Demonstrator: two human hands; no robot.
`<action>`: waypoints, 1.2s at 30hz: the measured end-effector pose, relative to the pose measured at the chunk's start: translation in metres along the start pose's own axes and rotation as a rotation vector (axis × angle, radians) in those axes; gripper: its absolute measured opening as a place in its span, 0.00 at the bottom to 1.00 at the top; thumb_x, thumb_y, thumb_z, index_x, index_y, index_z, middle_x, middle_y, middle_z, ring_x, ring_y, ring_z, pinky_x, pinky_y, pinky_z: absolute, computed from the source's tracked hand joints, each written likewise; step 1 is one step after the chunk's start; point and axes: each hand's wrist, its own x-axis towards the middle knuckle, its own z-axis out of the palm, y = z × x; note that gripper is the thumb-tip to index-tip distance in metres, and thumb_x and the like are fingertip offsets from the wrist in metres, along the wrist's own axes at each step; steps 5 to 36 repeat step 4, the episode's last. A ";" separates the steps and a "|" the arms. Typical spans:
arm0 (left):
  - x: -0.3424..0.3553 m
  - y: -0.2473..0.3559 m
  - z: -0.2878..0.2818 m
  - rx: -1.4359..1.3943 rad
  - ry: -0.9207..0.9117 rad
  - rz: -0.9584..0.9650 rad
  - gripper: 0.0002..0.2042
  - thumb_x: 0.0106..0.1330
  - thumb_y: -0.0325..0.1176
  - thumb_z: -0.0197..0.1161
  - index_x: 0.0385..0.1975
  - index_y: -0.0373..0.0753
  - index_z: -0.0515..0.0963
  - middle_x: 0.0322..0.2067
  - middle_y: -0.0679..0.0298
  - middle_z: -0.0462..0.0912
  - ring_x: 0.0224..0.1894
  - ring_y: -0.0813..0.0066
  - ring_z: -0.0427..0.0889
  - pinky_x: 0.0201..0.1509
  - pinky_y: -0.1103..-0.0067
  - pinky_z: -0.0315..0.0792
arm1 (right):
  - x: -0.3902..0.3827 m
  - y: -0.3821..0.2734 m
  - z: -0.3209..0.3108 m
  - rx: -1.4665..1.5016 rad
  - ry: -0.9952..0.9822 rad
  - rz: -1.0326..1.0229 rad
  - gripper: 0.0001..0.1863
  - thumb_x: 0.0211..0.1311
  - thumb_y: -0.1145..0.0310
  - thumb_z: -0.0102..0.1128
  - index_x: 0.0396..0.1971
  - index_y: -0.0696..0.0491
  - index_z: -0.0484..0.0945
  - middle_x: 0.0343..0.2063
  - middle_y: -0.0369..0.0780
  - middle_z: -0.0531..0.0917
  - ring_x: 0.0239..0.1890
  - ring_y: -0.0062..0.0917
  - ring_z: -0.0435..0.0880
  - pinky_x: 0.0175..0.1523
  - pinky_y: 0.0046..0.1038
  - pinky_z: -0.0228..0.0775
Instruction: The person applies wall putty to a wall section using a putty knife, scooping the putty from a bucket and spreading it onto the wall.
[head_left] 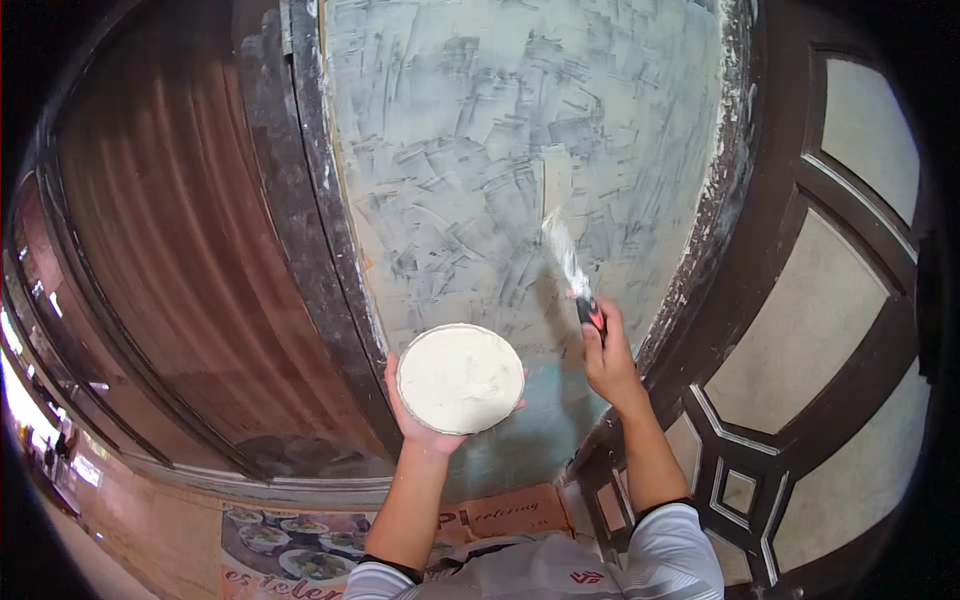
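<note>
A round bowl of white putty (462,378) rests in my left hand (408,405), its fingers wrapped round the rim from beneath and beside. In my right hand (611,355) is a putty knife (568,262) with a black and red handle, its blade coated in white paste. The blade points up toward the wall panel (440,190), which is smeared with uneven grey-white strokes. A fresh pale stripe of putty (556,180) runs up the panel just above the blade tip. Whether the blade touches the surface I cannot tell.
Dark frame posts splashed with white edge the panel on both sides. To the left stands a glossy brown pane (170,240); to the right, a dark panelled door (800,320) with pale insets. A printed banner (300,545) and brown cardboard (520,508) lie on the floor below.
</note>
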 end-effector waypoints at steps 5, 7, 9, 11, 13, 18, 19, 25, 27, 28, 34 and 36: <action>0.001 -0.001 -0.009 0.028 -0.022 0.010 0.48 0.64 0.78 0.43 0.77 0.49 0.57 0.76 0.46 0.55 0.70 0.14 0.56 0.64 0.22 0.53 | 0.029 0.021 0.016 -0.212 0.111 -0.251 0.38 0.79 0.69 0.51 0.78 0.58 0.41 0.71 0.55 0.62 0.71 0.31 0.68 0.73 0.29 0.58; 0.001 -0.001 -0.009 0.028 -0.022 0.010 0.48 0.64 0.78 0.43 0.77 0.49 0.57 0.76 0.46 0.55 0.70 0.14 0.56 0.64 0.22 0.53 | 0.029 0.021 0.016 -0.212 0.111 -0.251 0.38 0.79 0.69 0.51 0.78 0.58 0.41 0.71 0.55 0.62 0.71 0.31 0.68 0.73 0.29 0.58; 0.001 -0.001 -0.009 0.028 -0.022 0.010 0.48 0.64 0.78 0.43 0.77 0.49 0.57 0.76 0.46 0.55 0.70 0.14 0.56 0.64 0.22 0.53 | 0.029 0.021 0.016 -0.212 0.111 -0.251 0.38 0.79 0.69 0.51 0.78 0.58 0.41 0.71 0.55 0.62 0.71 0.31 0.68 0.73 0.29 0.58; 0.001 -0.001 -0.009 0.028 -0.022 0.010 0.48 0.64 0.78 0.43 0.77 0.49 0.57 0.76 0.46 0.55 0.70 0.14 0.56 0.64 0.22 0.53 | 0.029 0.021 0.016 -0.212 0.111 -0.251 0.38 0.79 0.69 0.51 0.78 0.58 0.41 0.71 0.55 0.62 0.71 0.31 0.68 0.73 0.29 0.58; 0.001 -0.001 -0.009 0.028 -0.022 0.010 0.48 0.64 0.78 0.43 0.77 0.49 0.57 0.76 0.46 0.55 0.70 0.14 0.56 0.64 0.22 0.53 | 0.029 0.021 0.016 -0.212 0.111 -0.251 0.38 0.79 0.69 0.51 0.78 0.58 0.41 0.71 0.55 0.62 0.71 0.31 0.68 0.73 0.29 0.58; 0.001 -0.001 -0.009 0.028 -0.022 0.010 0.48 0.64 0.78 0.43 0.77 0.49 0.57 0.76 0.46 0.55 0.70 0.14 0.56 0.64 0.22 0.53 | 0.029 0.021 0.016 -0.212 0.111 -0.251 0.38 0.79 0.69 0.51 0.78 0.58 0.41 0.71 0.55 0.62 0.71 0.31 0.68 0.73 0.29 0.58; 0.001 -0.001 -0.009 0.028 -0.022 0.010 0.48 0.64 0.78 0.43 0.77 0.49 0.57 0.76 0.46 0.55 0.70 0.14 0.56 0.64 0.22 0.53 | 0.029 0.021 0.016 -0.212 0.111 -0.251 0.38 0.79 0.69 0.51 0.78 0.58 0.41 0.71 0.55 0.62 0.71 0.31 0.68 0.73 0.29 0.58; 0.001 -0.001 -0.009 0.028 -0.022 0.010 0.48 0.64 0.78 0.43 0.77 0.49 0.57 0.76 0.46 0.55 0.70 0.14 0.56 0.64 0.22 0.53 | 0.029 0.021 0.016 -0.212 0.111 -0.251 0.38 0.79 0.69 0.51 0.78 0.58 0.41 0.71 0.55 0.62 0.71 0.31 0.68 0.73 0.29 0.58; 0.001 -0.001 -0.009 0.028 -0.022 0.010 0.48 0.64 0.78 0.43 0.77 0.49 0.57 0.76 0.46 0.55 0.70 0.14 0.56 0.64 0.22 0.53 | 0.029 0.021 0.016 -0.212 0.111 -0.251 0.38 0.79 0.69 0.51 0.78 0.58 0.41 0.71 0.55 0.62 0.71 0.31 0.68 0.73 0.29 0.58; 0.001 -0.001 -0.009 0.028 -0.022 0.010 0.48 0.64 0.78 0.43 0.77 0.49 0.57 0.76 0.46 0.55 0.70 0.14 0.56 0.64 0.22 0.53 | 0.029 0.021 0.016 -0.212 0.111 -0.251 0.38 0.79 0.69 0.51 0.78 0.58 0.41 0.71 0.55 0.62 0.71 0.31 0.68 0.73 0.29 0.58; 0.001 -0.001 -0.009 0.028 -0.022 0.010 0.48 0.64 0.78 0.43 0.77 0.49 0.57 0.76 0.46 0.55 0.70 0.14 0.56 0.64 0.22 0.53 | 0.029 0.021 0.016 -0.212 0.111 -0.251 0.38 0.79 0.69 0.51 0.78 0.58 0.41 0.71 0.55 0.62 0.71 0.31 0.68 0.73 0.29 0.58; 0.001 -0.001 -0.009 0.028 -0.022 0.010 0.48 0.64 0.78 0.43 0.77 0.49 0.57 0.76 0.46 0.55 0.70 0.14 0.56 0.64 0.22 0.53 | 0.029 0.021 0.016 -0.212 0.111 -0.251 0.38 0.79 0.69 0.51 0.78 0.58 0.41 0.71 0.55 0.62 0.71 0.31 0.68 0.73 0.29 0.58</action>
